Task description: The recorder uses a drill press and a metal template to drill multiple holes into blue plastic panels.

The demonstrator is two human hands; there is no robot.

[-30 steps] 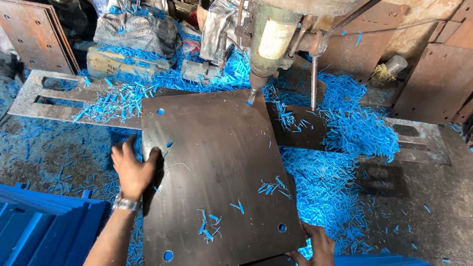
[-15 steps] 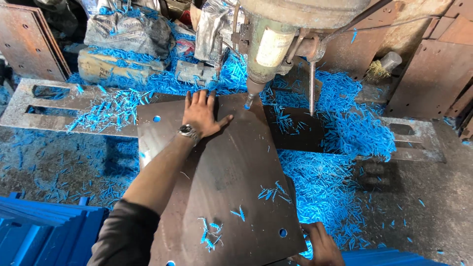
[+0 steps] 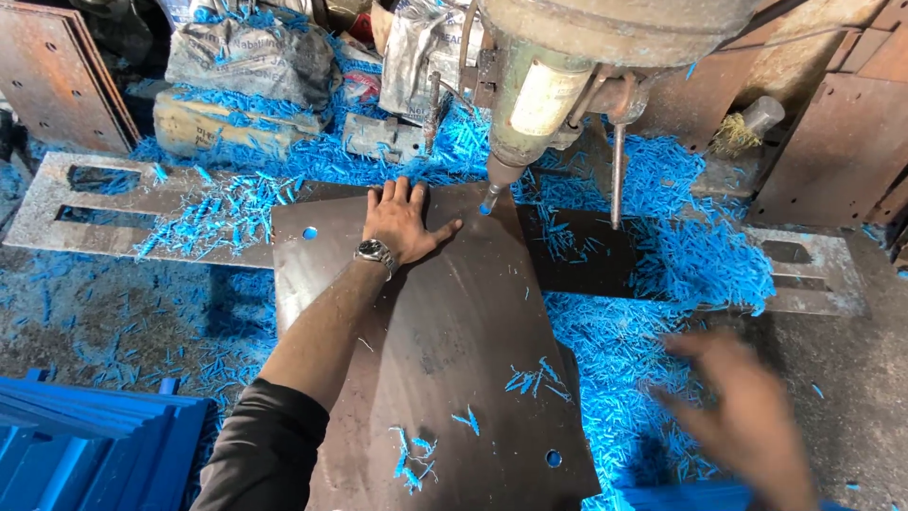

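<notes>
The left hand lies flat, fingers spread, palm down on the far end of the dark, rust-brown steel plate with round punched holes, exactly where it was half a second ago, wristwatch showing above the dark sleeve. Its grip is open and pressing, closed around nothing. The plate rests on the grey slotted machine bench, its far edge just under the tip of the green drill-press spindle, which hangs right beside the outstretched thumb. The change is on the other side: the right hand, which was down at the plate's near right corner a moment ago, is now off the plate and up in the air to its right, blurred with motion, fingers loosely spread and holding nothing. The plate itself sits about as before, perhaps turned a touch. Bright blue plastic shavings lie heaped around the bench and scattered in little clumps on the plate. A stack of blue sheets sits at the lower left.
</notes>
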